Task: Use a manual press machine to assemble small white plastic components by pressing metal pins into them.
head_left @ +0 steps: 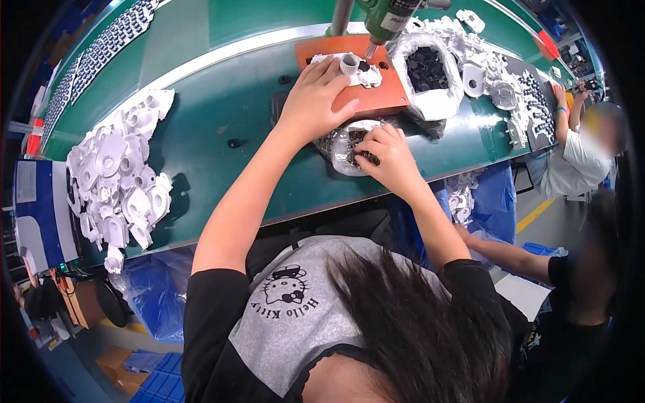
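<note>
My left hand (312,101) lies over the left part of an orange fixture plate (383,97), thumb spread apart. Its fingertips rest on a white plastic part (369,78) with a round grey-white knob-like piece (349,64) standing on it. Just nearer to me, my right hand (388,156) reaches into a small clear plastic bag (344,158) of tiny dark metal pieces, likely screws. Its fingers are curled together among them; whatever they pinch is hidden. Above the plate hangs a green power screwdriver (390,20), its bit pointing down near the white part.
White plastic parts are heaped at the left (114,174) and back right (463,50). A white bag of black pieces (428,70) stands right of the plate. A blue lined bin (494,201) sits below the table edge. Co-workers sit at the right, one arm (510,257) nearby.
</note>
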`<state>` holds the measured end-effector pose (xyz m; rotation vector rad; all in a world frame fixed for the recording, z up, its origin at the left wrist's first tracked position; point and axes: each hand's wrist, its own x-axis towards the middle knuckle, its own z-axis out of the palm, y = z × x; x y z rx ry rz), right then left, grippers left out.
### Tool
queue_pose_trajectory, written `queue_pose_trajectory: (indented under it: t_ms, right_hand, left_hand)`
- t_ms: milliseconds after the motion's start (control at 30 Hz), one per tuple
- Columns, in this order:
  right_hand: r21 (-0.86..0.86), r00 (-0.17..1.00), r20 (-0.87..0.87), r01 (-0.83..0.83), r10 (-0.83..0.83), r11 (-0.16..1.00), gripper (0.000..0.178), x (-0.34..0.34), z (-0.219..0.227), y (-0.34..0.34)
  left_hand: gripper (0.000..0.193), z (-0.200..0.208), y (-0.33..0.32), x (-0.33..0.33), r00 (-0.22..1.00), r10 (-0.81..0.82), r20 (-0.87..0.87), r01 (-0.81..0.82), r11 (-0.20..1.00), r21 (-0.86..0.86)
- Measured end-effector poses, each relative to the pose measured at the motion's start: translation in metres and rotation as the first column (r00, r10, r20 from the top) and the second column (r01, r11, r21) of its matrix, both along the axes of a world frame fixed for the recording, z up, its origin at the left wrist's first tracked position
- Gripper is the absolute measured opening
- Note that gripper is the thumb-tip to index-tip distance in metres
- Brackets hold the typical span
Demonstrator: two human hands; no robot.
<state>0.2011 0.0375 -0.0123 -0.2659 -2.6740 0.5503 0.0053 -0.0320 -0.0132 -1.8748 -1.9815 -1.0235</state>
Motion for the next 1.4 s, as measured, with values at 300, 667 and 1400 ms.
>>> queue_pose_trajectory:
  t_ms: [300,667,1400]
  right_hand:
    - [0.071,0.997,-0.070,0.020,-0.015,0.997,0.009,-0.002,-0.010,-0.002]
    - [-0.667,0.996,0.092,0.076,-0.019,0.741,0.012,-0.027,0.052,0.078]
    - [-0.567,0.967,0.185,0.252,-0.177,0.784,0.020,-0.087,0.059,0.112]
  left_hand:
    - [0.041,0.003,0.000,0.002,0.999,-0.010,0.032,0.010,1.000,0.001]
    - [0.037,0.004,-0.003,0.002,0.997,0.003,0.083,-0.002,1.000,-0.022]
    - [0.034,0.001,-0.002,0.002,0.999,0.016,0.046,-0.015,1.000,-0.022]
